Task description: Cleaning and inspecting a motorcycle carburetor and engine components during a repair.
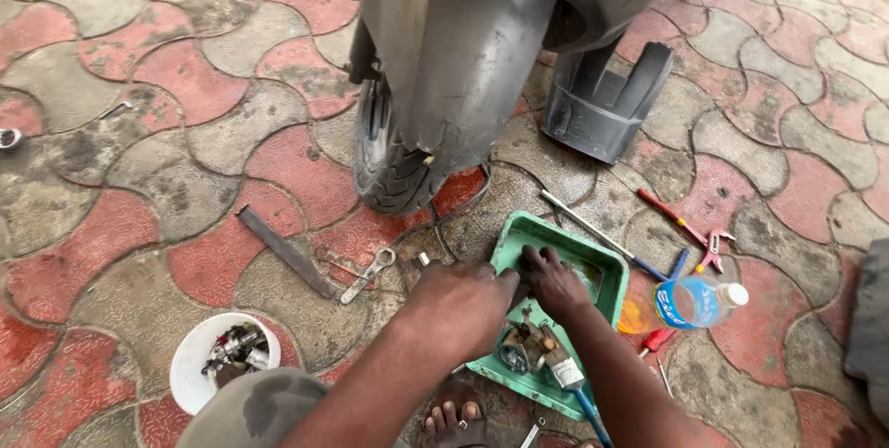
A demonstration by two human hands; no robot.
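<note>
Bare toes in a sandal [454, 418] and a grey-clad knee [250, 408] sit at the bottom edge, closest to the viewer. Beyond them a grey scooter [454, 50] stands on red and grey interlocking paving [139, 180], its black tyre [384, 156] on the ground. A detached dark plastic panel [602, 101] stands upright just to its right.

Both arms reach forward over a green plastic tray [593, 267] lying on the paving. The left hand [460, 304] is curled at the tray's left edge; its grip is hidden, so whether it holds anything cannot be told. The right hand [554, 283] rests inside the tray, fingers bent downward, seemingly pressing on something unseen. A small metal carburettor [520, 346] and a paintbrush [567, 374] with a blue handle lie in the tray just below the hands.

A white bowl [190, 365] of small metal parts sits at lower left. A flat metal bar [287, 252] and a spanner [368, 274] lie left of the tray. To the right lie a clear plastic bottle [696, 302], red-handled pliers [715, 249], a red-handled screwdriver [671, 217] and a long metal rod [593, 230].
</note>
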